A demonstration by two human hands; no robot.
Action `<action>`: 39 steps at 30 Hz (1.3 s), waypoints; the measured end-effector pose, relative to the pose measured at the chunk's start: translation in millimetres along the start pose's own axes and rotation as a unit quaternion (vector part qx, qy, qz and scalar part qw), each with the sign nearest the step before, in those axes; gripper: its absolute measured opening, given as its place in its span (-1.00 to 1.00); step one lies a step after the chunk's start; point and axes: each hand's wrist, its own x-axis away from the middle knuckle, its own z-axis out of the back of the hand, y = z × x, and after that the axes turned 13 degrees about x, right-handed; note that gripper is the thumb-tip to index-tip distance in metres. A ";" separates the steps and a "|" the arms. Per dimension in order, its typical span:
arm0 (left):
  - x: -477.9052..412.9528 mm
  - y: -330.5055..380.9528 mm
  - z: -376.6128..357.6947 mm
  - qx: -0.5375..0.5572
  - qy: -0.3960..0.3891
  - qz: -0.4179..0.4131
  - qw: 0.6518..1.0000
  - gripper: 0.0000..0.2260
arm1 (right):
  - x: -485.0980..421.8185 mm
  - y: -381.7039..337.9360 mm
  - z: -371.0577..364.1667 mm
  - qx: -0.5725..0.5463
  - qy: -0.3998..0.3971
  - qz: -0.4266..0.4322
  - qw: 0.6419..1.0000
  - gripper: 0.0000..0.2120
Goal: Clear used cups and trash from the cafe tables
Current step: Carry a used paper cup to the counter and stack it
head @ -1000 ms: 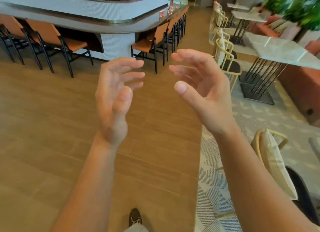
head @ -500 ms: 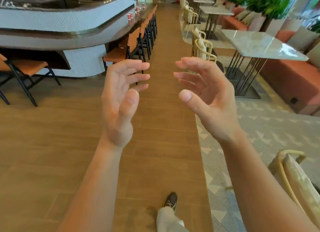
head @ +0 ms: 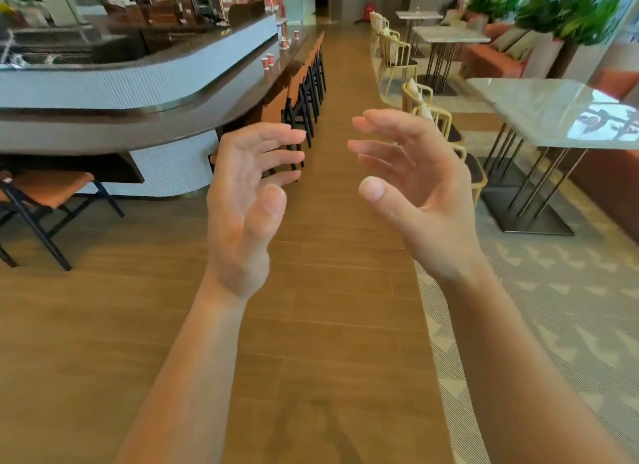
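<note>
Held left hand (head: 242,207) and right hand (head: 415,187) up in front, palms turned toward each other, fingers loose and spread, well apart, gripping nothing. Stood on a wood floor (head: 328,290) running ahead as an aisle, with patterned carpet (head: 553,308) just to the right. Had, on the left, a curved bar counter (head: 138,124) lined with orange chairs (head: 294,93); on the right, a marble table (head: 539,107) beside yellow chairs (head: 432,117), its top washed with window glare. Found the task's things farther along the counter: small red cups (head: 268,61), upright, in scattered pairs, well beyond reach. Made out more tables (head: 449,34) and leafy plants (head: 567,10) at the far end, too blurred to tell whether any cups or trash lay there.

Judged two likely slips from here. Might have tipped a light cup by gathering several at once bare-handed, spilling dregs over counter or chair seats. Might also have missed trash on the pale tabletops because of the glare.
</note>
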 end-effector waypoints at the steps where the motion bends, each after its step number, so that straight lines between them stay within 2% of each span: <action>1: -12.6 -16.0 5.0 -0.001 0.001 -0.001 1.000 -0.35 | -13.4 16.0 -2.6 -0.002 -0.002 -0.001 1.000 -0.36; 10: -134.7 -183.8 65.4 0.035 0.009 0.002 0.999 -0.37 | -145.8 179.2 -39.3 0.002 -0.024 -0.010 1.000 -0.37; 19: -327.9 -330.6 121.3 0.064 -0.004 -0.015 0.998 -0.38 | -333.8 309.5 -61.7 0.058 -0.024 0.008 0.998 -0.34; 29: -467.5 -505.5 118.5 0.073 -0.043 0.020 0.996 -0.39 | -452.7 480.9 -39.0 0.057 0.018 -0.018 0.998 -0.37; 39: -660.3 -682.9 67.3 0.042 -0.060 -0.008 0.997 -0.38 | -626.8 674.6 43.4 0.034 0.034 0.013 0.999 -0.37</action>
